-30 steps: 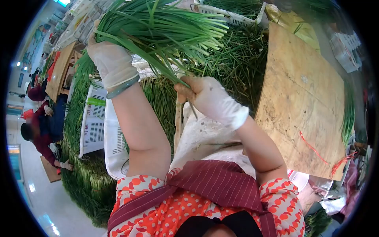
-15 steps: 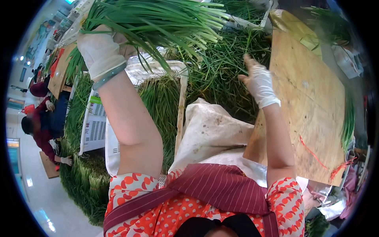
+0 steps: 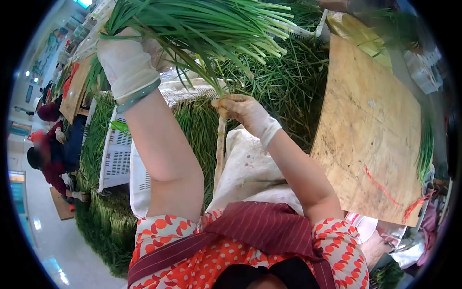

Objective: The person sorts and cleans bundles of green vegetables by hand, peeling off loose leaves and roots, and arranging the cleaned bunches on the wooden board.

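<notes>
A thick bunch of garlic chives (image 3: pixel 202 26) is in my gloved left hand (image 3: pixel 126 58), its green leaves to the left and its pale stem ends pointing right. My left fingers are wrapped under the bunch and mostly hidden by it. Lower down, my gloved right hand (image 3: pixel 244 111) pinches the ends of a few chive stalks (image 3: pixel 214 83) that hang from the bunch. Below my hands stands a white crate (image 3: pixel 221 144) packed with upright chives (image 3: pixel 198 125). Loose green trimmings (image 3: pixel 288 82) are heaped beyond my right hand.
A wooden board (image 3: pixel 370 130) with red string (image 3: pixel 380 185) lies to the right. A stained white cloth (image 3: pixel 250 161) covers the area before me. More chives (image 3: pixel 113 216) are stacked at left, beside another white crate (image 3: pixel 115 154). A co-worker (image 3: pixel 50 159) is at far left.
My right hand has moved left and down from over the trimmings and closed on hanging chive stalks. My left hand still holds the bunch, shifted slightly right.
</notes>
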The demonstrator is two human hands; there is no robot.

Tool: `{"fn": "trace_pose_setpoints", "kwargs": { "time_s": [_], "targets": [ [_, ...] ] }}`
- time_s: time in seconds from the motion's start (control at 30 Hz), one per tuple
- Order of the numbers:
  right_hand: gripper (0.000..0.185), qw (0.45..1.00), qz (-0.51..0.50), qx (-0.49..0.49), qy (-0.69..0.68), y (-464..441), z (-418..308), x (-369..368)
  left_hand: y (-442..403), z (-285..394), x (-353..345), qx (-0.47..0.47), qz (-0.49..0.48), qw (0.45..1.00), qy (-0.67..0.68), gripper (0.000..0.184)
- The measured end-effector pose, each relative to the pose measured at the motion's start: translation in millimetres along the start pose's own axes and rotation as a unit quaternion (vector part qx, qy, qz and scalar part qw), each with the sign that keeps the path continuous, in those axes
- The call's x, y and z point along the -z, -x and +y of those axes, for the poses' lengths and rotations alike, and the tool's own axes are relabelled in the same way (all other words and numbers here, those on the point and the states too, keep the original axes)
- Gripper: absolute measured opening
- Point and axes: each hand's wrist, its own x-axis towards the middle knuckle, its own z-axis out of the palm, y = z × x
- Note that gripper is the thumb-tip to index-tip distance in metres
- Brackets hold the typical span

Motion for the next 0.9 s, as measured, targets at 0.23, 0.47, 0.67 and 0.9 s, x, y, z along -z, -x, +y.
{"fn": "trace_pose_setpoints", "kwargs": {
  "time_s": [0.23,0.47,0.67,0.9],
  "targets": [
    [0.034,0.977,-0.055,-0.001,-0.207,12,-23,9,-2,-6,-2,-0.058,0.025,0.998,-0.020,0.035],
    [0.030,0.995,0.005,0.031,0.099,8,-18,19,15,19,12,-0.089,0.039,0.983,-0.157,0.040],
    [0.059,0.580,0.279,-0.026,0.765,2,5,90,2,27,19,-0.006,0.078,0.992,-0.103,0.020],
    [0.082,0.849,0.096,0.223,0.469,-89,2,41,8,10,10,-0.155,0.098,0.981,-0.066,0.021]
  ]
}}
